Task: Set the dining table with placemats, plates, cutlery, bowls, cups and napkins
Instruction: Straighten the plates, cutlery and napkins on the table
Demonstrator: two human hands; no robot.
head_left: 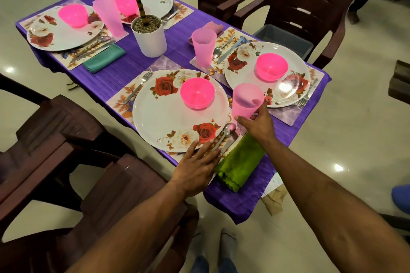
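Far-left setting: a floral plate point(64, 31) carrying a pink bowl point(72, 15) sits on a placemat, with cutlery along its near edge and a teal napkin point(104, 60) just beside it. Two pink cups point(101, 0) stand near this setting, one behind the other. A white pot with a plant point(149, 35) stands mid-desk on the purple cloth point(115, 82); behind it, a second plate point(158, 1) with a bowl.

Near setting: a fork point(138, 87) lies left of a large floral plate point(175, 115), which holds a pink bowl point(197, 92). The left hand point(195, 167) lies flat at the plate's near edge, fingers straight, fingertips touching the plate rim and the handle end of a spoon point(224, 135); its grip holds nothing. A knife lies beside the spoon, largely hidden. A green napkin point(238, 163) lies just right of the cutlery, near the desk corner.

The right hand point(255, 123) has its grip curled round the lower part of a pink cup point(246, 101), upright, between the near plate and the right plate.

Right setting: plate point(267, 75) with bowl point(271, 66), cup point(203, 46), spoon and knife on its far side, fork on its right side, pink napkin point(213, 27) behind.

Brown chairs point(306, 6) surround the desk.
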